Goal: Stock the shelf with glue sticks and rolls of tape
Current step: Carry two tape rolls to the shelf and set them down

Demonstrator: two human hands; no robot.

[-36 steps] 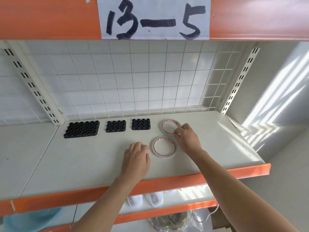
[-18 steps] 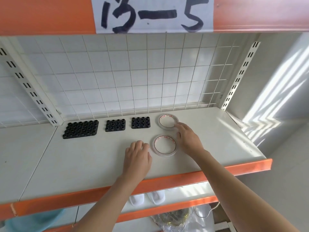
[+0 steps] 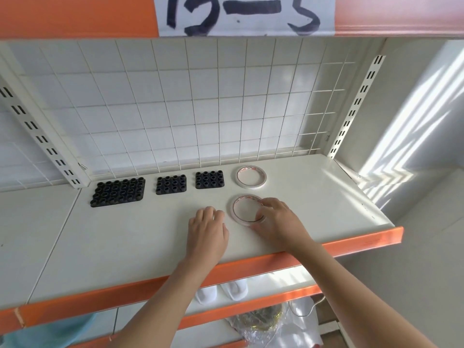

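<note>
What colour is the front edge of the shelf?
Orange. The shelf's front edge shows clearly in the head view, below the white shelf top.

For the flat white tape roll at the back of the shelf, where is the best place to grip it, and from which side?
The back white tape roll lies flat, so probably come from above and pinch its thin ring wall, thumb inside the open centre. Its right side is freest: a small black block of glue sticks sits just to its left.
</note>
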